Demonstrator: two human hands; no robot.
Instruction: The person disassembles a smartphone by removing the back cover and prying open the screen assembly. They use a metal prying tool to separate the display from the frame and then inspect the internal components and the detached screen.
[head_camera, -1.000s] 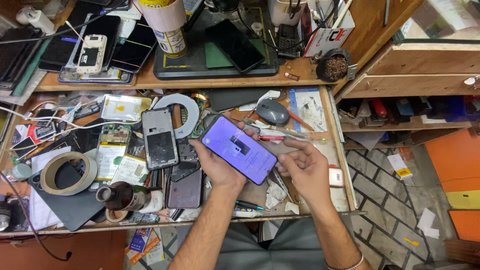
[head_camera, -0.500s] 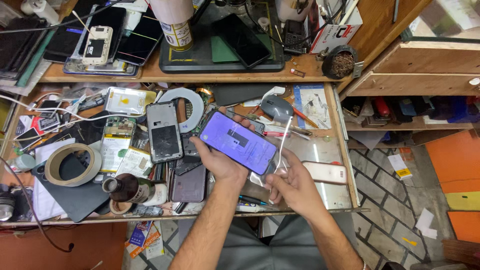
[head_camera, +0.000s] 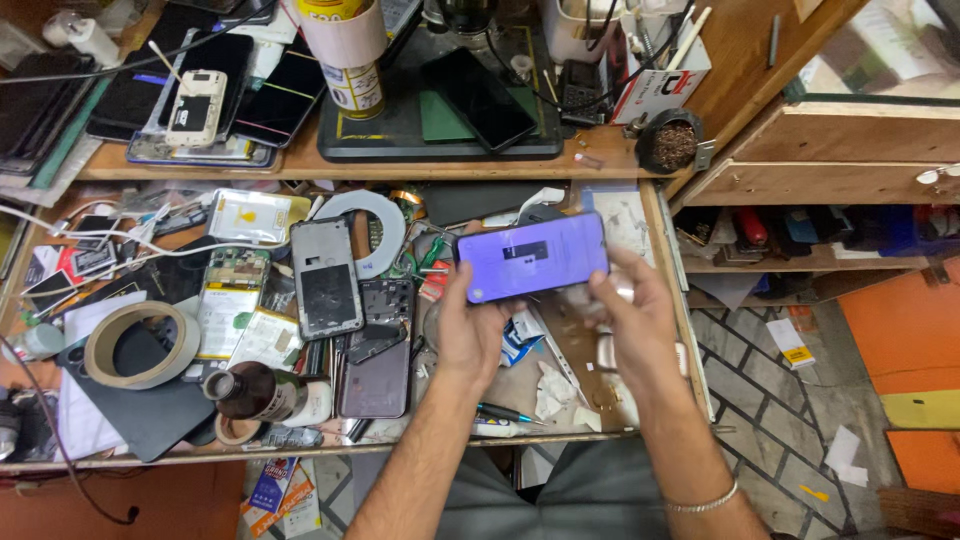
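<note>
Phone (head_camera: 533, 257) is lit, its screen showing purple, held level above the open drawer (head_camera: 672, 290) of the bench. Left hand (head_camera: 468, 330) grasps the phone's lower-left edge, thumb on the front and fingers wrapped behind. Right hand (head_camera: 632, 318) is at the phone's right end, fingers curled around a thin clear film (head_camera: 590, 300), blurred; whether it touches the phone cannot be told. Judgement: the phone appears assembled and powered, so any reassembly looks done; handling of the film at the screen looks unfinished, since the film is neither flat on the glass nor laid aside. Beneath lie a bare phone frame (head_camera: 325, 278), a dark back cover (head_camera: 373, 375), a tape roll (head_camera: 143, 344) and a brown bottle (head_camera: 258, 392), all untouched and apart from both hands.
</note>
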